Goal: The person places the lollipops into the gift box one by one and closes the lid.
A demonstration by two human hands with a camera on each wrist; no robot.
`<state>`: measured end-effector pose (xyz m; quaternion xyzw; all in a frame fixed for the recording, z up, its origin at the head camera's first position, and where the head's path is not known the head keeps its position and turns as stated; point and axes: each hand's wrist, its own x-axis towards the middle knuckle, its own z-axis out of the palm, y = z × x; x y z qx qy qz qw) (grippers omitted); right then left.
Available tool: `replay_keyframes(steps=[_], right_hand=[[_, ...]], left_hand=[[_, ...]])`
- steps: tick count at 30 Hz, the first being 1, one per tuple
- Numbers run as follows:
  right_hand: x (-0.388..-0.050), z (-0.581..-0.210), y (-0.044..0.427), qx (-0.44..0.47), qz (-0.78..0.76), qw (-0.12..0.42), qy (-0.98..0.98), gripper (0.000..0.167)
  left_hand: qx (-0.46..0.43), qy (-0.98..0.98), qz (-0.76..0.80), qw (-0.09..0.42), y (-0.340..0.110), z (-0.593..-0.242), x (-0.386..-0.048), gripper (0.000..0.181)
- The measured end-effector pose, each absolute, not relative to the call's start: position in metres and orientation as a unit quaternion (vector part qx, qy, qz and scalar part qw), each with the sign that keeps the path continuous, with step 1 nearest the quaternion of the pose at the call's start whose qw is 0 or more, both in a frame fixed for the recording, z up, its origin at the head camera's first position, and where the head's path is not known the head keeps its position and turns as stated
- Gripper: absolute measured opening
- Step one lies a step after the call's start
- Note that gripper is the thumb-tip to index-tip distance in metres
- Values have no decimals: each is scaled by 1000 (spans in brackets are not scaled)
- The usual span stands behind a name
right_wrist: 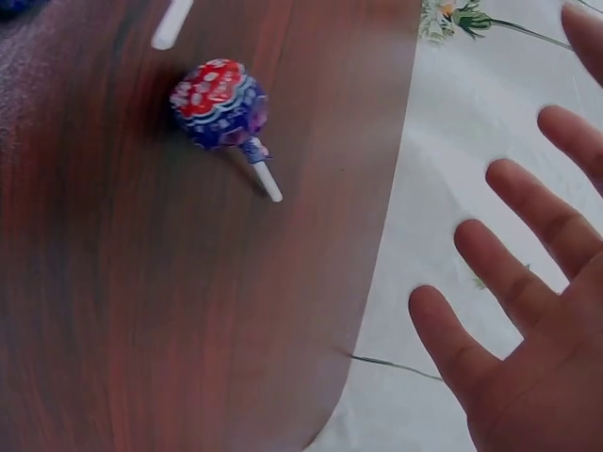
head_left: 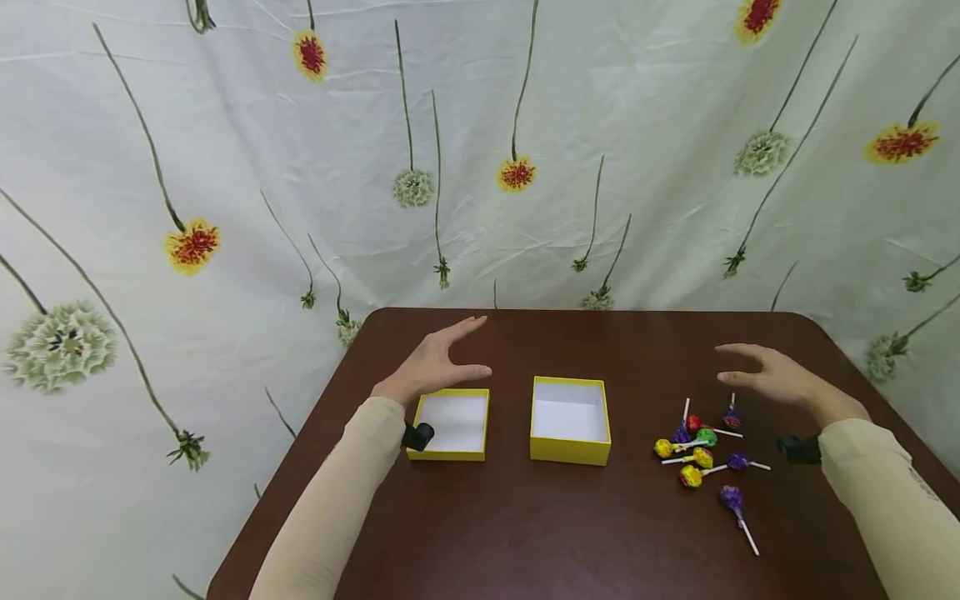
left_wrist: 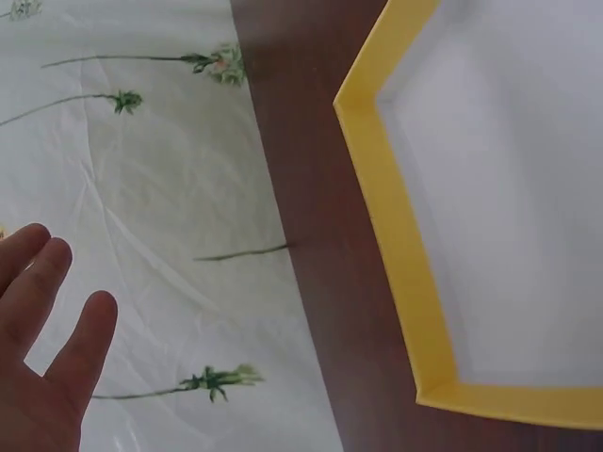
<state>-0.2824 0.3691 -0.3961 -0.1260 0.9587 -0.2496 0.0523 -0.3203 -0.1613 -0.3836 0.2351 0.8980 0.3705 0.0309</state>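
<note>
- We find the left hand (head_left: 431, 362) raised near the far edge of the shallow box (head_left: 450, 423); its fingers are straight, and a wide gap parts them from the thumb.
- In the left wrist view, we see fingertips at the lower left, spread apart in front of the cloth, with the shallow box well to their right.
- We find the right hand (head_left: 787, 385) raised beyond most of the lollipops (head_left: 691, 477), its thumb and fingers likewise wide apart and pointing inward over the table (head_left: 480, 533).
- In the right wrist view, we see the right hand's fingers fanned out at the right, apart from a blue, red and purple lollipop whose short white stick slants down.
- We count nine lollipops on the table, right of the deep box (head_left: 568, 451): four purple, three yellow, one red, one green.
- Most of these we see bunched closely, some crossing others; one purple lollipop lies nearest us, another on the far side by the right hand.
- We note both boxes yellow outside and white within, set side by side and apart, the shallow one on the left.
- Each wrist, we observe, bears a black camera (head_left: 417, 436) beside a cream sleeve (head_left: 330, 508).
- Behind the table we see a pale cloth (head_left: 660, 100) printed with flowers.
</note>
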Motion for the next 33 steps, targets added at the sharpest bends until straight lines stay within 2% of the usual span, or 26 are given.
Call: replay_keyframes(steps=[7,11,16,22,29,33], right_hand=[[-281,-408,376,-158,-265,78,948,41],[-280,-415,380,-166,-282,103,939,34],[-279,-427,382,-159,-306,126,930,29],[-278,-439,384,-158,-314,120,928,24],[-277,-450,391,-172,-313,124,926,27],[-274,-456,394,-147,-322,129,926,30]], left_hand=[[257,895,360,47,-149,-399,-310,89],[258,890,371,59,-143,-406,-306,91],[266,884,379,69,-140,-416,-301,88],[280,882,373,68,-135,-425,-298,86],[300,876,368,87,-122,-433,-292,88],[321,873,358,84,-115,-437,-290,87]])
